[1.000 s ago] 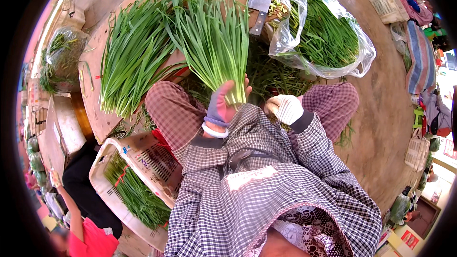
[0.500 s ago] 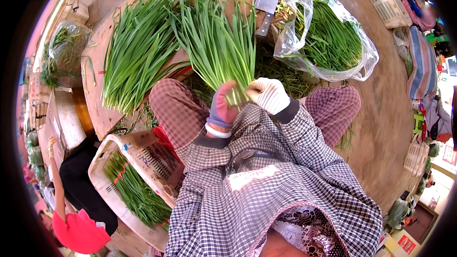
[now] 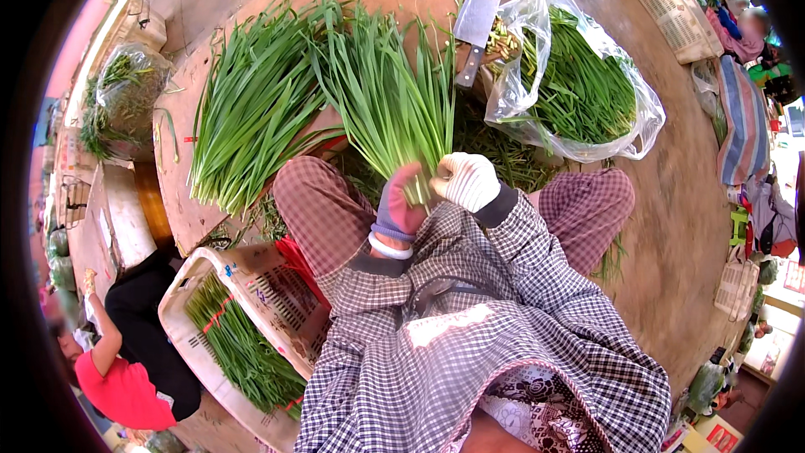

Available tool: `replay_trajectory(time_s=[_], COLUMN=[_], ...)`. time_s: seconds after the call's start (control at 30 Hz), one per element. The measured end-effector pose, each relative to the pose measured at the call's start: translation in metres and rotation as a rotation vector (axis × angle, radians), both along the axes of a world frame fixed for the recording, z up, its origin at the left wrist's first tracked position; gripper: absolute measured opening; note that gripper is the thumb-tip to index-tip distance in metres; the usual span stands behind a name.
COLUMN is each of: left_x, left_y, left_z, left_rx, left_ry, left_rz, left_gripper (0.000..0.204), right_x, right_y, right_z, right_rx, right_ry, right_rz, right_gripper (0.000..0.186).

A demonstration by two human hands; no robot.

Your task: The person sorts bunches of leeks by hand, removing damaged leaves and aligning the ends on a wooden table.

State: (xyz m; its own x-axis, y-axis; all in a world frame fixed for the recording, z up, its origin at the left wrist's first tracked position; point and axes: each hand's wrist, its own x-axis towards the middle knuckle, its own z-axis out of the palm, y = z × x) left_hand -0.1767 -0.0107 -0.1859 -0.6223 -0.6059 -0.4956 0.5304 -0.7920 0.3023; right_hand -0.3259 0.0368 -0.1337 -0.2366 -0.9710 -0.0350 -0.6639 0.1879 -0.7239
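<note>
My left hand (image 3: 401,205), in a pink and purple glove, is closed round the pale stalk ends of a bunch of garlic chives (image 3: 386,92). The long green leaves fan away from me over the low round board. My right hand (image 3: 471,180), in a white striped glove, is pinched at the right side of the same stalk ends. Whatever lies between its fingertips is too small to make out. Left of the bunch, a larger pile of garlic chives (image 3: 251,109) lies on the board, its cut ends towards me.
A cleaver (image 3: 476,21) lies beyond my right hand, beside an open clear plastic bag (image 3: 641,130) of chives. At lower left stands a white plastic crate (image 3: 260,285) holding tied bundles. A person in a red top (image 3: 122,386) is beyond it. Trimmings litter the ground before my knees.
The whole view has shifted a little, so the scene sits slightly lower. Both hands stay at the stalk ends. The person in red at the left has moved their arm and body.
</note>
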Motion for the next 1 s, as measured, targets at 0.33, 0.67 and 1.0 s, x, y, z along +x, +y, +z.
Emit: replay_trajectory(time_s=[0.33, 0.67, 1.0], left_x=[0.002, -0.001, -0.005], left_y=[-0.001, -0.005, -0.006], left_z=[-0.002, -0.013, 0.010], left_rx=[-0.077, -0.037, 0.042], left_ry=[0.009, 0.049, 0.137], left_rz=[-0.063, -0.098, -0.124], left_gripper=[0.023, 0.028, 0.037], right_x=[0.000, 0.010, -0.134], right_y=[0.002, 0.011, 0.105], right_z=[0.005, 0.054, 0.017], right_rx=[0.021, -0.074, 0.148], right_ry=[-0.539, -0.674, -0.025], right_rz=[-0.168, -0.118, -0.555], right_gripper=[0.017, 0.013, 0.018])
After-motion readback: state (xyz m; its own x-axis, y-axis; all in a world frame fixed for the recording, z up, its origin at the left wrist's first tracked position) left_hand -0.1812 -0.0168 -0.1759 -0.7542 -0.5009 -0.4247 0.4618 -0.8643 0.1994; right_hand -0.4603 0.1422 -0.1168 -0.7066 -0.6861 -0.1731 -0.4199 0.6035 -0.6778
